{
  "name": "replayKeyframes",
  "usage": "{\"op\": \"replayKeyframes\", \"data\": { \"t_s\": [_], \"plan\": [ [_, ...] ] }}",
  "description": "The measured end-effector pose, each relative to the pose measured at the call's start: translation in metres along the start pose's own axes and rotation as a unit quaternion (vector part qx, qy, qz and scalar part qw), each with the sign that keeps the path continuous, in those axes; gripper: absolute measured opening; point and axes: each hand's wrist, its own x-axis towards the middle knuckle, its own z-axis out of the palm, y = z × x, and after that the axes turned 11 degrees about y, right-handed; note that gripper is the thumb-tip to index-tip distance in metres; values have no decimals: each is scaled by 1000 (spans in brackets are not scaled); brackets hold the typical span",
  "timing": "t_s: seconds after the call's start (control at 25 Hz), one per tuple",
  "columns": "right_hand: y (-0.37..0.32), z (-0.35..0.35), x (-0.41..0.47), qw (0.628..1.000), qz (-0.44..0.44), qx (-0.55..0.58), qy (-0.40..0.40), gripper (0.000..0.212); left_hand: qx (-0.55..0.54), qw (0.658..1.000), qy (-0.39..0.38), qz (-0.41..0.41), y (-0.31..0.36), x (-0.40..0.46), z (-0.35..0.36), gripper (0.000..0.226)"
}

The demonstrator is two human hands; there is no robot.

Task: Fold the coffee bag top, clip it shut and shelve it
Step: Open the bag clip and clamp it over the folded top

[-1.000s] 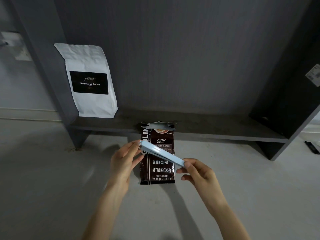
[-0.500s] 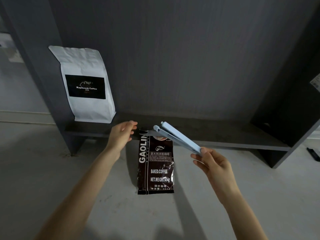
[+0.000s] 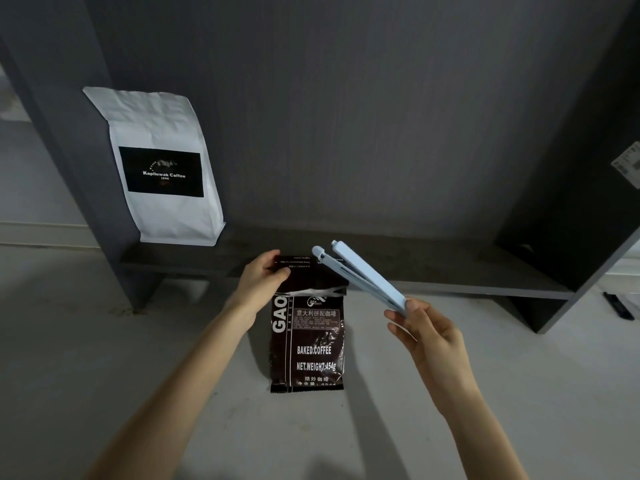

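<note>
A dark brown coffee bag with white lettering lies flat on the pale floor in front of a low shelf. Its top part is bent over toward me, showing the bag's back side. My left hand pinches that folded top at its left corner. My right hand holds a long pale blue bag clip by one end. The clip's two arms are spread slightly apart, and its free end points up-left over the bag's top right corner.
A dark grey shelf unit has a low board running behind the bag, with side panels at left and right. A white coffee bag with a black label stands on the board's left end. A black object lies on the floor at far right.
My left hand let go of the clip, reached to the bag's top and folded it over. My right hand raised the clip, which now stands with its arms apart.
</note>
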Motion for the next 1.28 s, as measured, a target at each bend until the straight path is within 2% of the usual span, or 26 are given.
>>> {"op": "replayKeyframes", "data": {
  "t_s": [0.08, 0.16, 0.24, 0.4, 0.68, 0.8, 1.28],
  "plan": [
    [-2, -4, 0, 1000, -6, 17, 5, 14, -43, 999, -9, 5, 0, -14, -4, 30],
    [-4, -8, 1, 999, -21, 17, 17, 23, -67, 997, -22, 12, -4, -27, -10, 21],
    [-4, -10, 2, 999, -38, 0, 28, 11, -87, 996, -30, 17, -11, -42, -15, 13],
    [-1, -10, 0, 995, -67, -56, 40, 19, -124, 992, -6, 18, -17, -65, -15, 12],
    [5, 7, -9, 976, -135, -164, -50, 18, -132, 991, -5, -2, -24, -87, -24, 18],
    [9, 15, -12, 966, -146, -193, -87, 17, -129, 992, -5, -13, -24, -92, -25, 14],
    [21, 30, -23, 983, -135, -96, -74, 17, -143, 989, -9, -23, -22, -99, -25, 10]
  ]
}}
